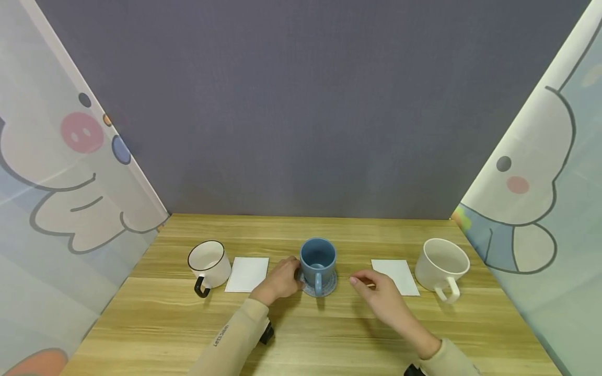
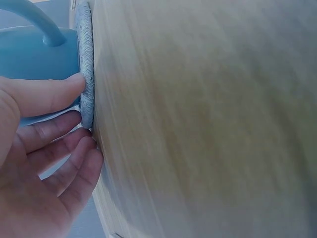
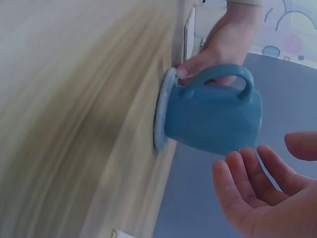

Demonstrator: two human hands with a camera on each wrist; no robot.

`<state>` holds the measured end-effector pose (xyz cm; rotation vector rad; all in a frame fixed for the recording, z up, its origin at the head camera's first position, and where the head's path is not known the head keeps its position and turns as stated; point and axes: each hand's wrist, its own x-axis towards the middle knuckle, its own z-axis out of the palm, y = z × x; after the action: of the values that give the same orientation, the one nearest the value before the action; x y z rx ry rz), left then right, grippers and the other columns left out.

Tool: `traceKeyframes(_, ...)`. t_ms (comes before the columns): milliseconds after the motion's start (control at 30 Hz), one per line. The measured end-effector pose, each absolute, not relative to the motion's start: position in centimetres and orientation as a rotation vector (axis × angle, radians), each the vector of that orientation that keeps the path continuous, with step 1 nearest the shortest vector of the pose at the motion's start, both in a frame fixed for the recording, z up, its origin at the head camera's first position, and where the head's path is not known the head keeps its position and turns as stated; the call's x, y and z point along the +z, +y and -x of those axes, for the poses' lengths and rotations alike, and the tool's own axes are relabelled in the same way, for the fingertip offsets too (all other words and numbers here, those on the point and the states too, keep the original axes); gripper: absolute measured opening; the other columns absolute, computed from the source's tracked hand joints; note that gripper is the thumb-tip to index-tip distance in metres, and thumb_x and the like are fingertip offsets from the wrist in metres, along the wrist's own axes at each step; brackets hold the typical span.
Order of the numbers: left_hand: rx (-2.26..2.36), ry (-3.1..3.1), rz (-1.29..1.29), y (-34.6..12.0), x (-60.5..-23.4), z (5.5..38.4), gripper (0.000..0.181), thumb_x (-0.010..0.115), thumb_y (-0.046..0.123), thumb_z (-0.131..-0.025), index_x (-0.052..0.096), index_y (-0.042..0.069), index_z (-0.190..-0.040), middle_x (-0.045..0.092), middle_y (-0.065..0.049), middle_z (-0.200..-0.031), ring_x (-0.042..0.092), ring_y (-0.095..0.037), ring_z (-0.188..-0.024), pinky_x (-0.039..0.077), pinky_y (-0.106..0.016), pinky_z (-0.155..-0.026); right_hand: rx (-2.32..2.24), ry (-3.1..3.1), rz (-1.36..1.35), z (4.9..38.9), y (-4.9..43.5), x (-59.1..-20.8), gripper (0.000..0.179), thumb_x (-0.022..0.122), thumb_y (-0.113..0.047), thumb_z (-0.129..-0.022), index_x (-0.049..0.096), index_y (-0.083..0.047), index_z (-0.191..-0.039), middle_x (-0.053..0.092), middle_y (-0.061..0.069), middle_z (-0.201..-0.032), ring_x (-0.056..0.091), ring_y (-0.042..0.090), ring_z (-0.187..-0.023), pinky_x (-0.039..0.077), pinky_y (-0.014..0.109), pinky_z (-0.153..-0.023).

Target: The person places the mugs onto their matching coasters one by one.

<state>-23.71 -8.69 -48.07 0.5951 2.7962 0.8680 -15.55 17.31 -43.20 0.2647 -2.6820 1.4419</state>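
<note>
Mug (image 1: 317, 266), blue, seated on round coaster (image 1: 329, 289), whose rim the left hand (image 1: 282, 279) pinches; right hand (image 1: 378, 295) near, loose, holding nothing. This pair we judge placed; unpaired, we list black-handled mug (image 1: 216, 273) and all-white mug (image 1: 432, 274) beside white squares (image 1: 246, 274).

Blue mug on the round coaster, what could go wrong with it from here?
The left hand is at the edge of the coaster, so a tug or lift there might tilt or slide the blue mug standing on it. The right hand is apart from the mug, so it may not steady it in time. The mug's handle points toward the person, where a sleeve could perhaps catch it.
</note>
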Motion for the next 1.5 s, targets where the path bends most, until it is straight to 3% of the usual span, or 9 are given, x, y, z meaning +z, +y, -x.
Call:
traceKeyframes(533,0.867,2.804,-0.612,-8.7,-48.1,23.7,0.042,0.083,0.006,-0.082,0.069,0.001,-0.12,0.062,-0.007,-0.111,0.057,-0.031,-0.109,0.051,-0.049,-0.096,1.32,-2.581,-0.239,15.3,20.2,-42.0,0.016,0.068,-0.017,-0.099,0.074,-0.005,-0.108,0.073,0.001,-0.1,0.069,0.015,-0.088,0.056,0.026,-0.074)
traceKeyframes(967,0.861,2.814,-0.611,-8.7,-48.2,23.7,0.043,0.083,0.008,-0.081,0.068,0.001,-0.121,0.062,-0.007,-0.114,0.057,-0.031,-0.11,0.05,-0.049,-0.097,1.124,-2.57,-0.222,15.1,22.4,-40.7,0.019,0.066,-0.016,-0.1,0.074,-0.001,-0.109,0.073,0.006,-0.101,0.068,0.023,-0.091,0.056,0.029,-0.078)
traceKeyframes(1500,0.872,2.808,-0.613,-8.7,-48.0,23.7,0.043,0.084,0.007,-0.08,0.069,0.001,-0.12,0.063,-0.007,-0.112,0.058,-0.032,-0.11,0.051,-0.049,-0.096,0.986,-2.505,-0.135,14.8,25.4,-40.4,0.018,0.069,-0.017,-0.098,0.075,-0.002,-0.106,0.075,0.009,-0.098,0.064,0.005,-0.083,0.053,0.021,-0.07)
